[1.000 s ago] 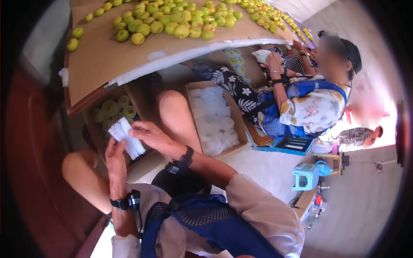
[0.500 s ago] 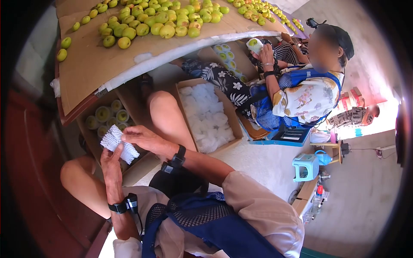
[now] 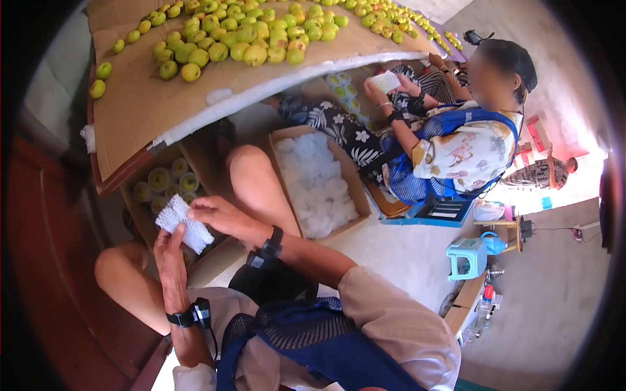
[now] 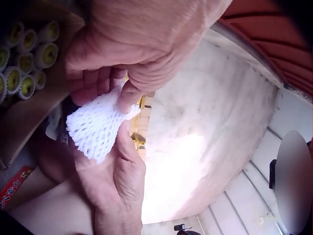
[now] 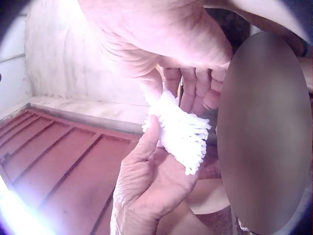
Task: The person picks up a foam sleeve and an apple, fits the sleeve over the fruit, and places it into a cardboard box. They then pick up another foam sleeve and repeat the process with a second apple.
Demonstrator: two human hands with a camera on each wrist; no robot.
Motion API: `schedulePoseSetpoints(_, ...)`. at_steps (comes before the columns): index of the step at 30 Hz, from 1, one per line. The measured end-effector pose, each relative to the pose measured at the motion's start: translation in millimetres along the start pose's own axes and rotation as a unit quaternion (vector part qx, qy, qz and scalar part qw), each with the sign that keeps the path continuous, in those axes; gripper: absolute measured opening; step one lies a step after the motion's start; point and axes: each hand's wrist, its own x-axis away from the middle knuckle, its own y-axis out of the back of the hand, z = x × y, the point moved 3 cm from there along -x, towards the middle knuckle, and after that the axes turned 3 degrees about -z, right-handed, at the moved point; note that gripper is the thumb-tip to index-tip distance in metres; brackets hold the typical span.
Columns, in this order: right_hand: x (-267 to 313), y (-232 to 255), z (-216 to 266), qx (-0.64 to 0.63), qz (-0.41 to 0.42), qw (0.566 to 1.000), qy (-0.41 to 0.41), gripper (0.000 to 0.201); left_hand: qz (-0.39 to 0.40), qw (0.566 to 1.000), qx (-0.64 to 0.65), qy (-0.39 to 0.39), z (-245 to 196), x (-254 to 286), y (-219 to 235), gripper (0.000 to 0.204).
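A white foam net sleeve (image 3: 184, 225) is pinched between my two hands over the knees. My left hand (image 3: 171, 257) grips its lower end, thumb on top. At the upper right edge, my right hand (image 3: 222, 215) pinches it with thumb and fingertips. Seen in the left wrist view, the sleeve (image 4: 95, 125) fans out flat from the pinched end, its mesh pattern plain. The right wrist view shows the sleeve (image 5: 181, 132) with a frilled free edge. Just beyond the hands stands a cardboard box (image 3: 203, 166) holding several green apples in white sleeves.
A cardboard-covered table (image 3: 130, 124) bears many loose yellow-green apples (image 3: 254, 39). Beside my knee is a box (image 3: 357, 186) full of white foam sleeves (image 3: 313, 182). A seated person (image 3: 469, 143) to the right handles a white net sleeve. A blue stool (image 3: 466, 257) stands farther off.
The head view has shifted slightly. Both my hands keep their hold on the sleeve, nearly in place. The neighbouring person's hands have changed position, and a white net sleeve now shows between them.
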Motion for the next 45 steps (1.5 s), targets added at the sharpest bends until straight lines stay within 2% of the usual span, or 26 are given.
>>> schedulePoseSetpoints(8,3,-4,2,-0.025,-0.016,0.999,0.043,0.026,-0.003,0.999,0.031,0.011,4,1,0,0.019)
schedulePoseSetpoints(11,8,-5,8,-0.042,0.0,0.999,-0.002,0.027,-0.012,0.999,0.025,0.018,7,5,6,0.016)
schedulePoseSetpoints(18,1,-1,-8,-0.014,0.0,1.0,0.016,0.03,-0.022,0.999,0.026,0.0,7,1,6,0.007)
schedulePoseSetpoints(22,6,-4,6,0.029,-0.001,1.0,0.001,0.032,-0.024,0.999,0.026,-0.006,8,0,7,0.013)
schedulePoseSetpoints(25,2,-5,-2,0.019,-0.007,0.999,0.046,0.032,-0.038,0.999,0.034,-0.01,3,2,2,0.019)
schedulePoseSetpoints(28,0,-3,-10,0.024,-0.032,0.999,0.031,0.032,-0.043,0.999,0.032,-0.009,9,-2,14,0.023)
schedulePoseSetpoints(31,-2,0,-13,0.034,-0.084,0.993,0.075,0.031,-0.058,0.998,0.018,-0.003,7,-2,17,0.022)
schedulePoseSetpoints(34,1,2,-9,0.001,-0.109,0.991,0.072,0.025,-0.067,0.997,0.029,-0.006,4,-1,15,0.021)
schedulePoseSetpoints(43,2,3,-1,-0.059,-0.1,0.991,0.059,0.022,-0.071,0.996,0.053,0.001,1,0,13,0.022)
schedulePoseSetpoints(45,7,1,8,-0.072,-0.095,0.992,0.034,0.022,-0.079,0.995,0.061,0.011,-4,2,9,0.025)
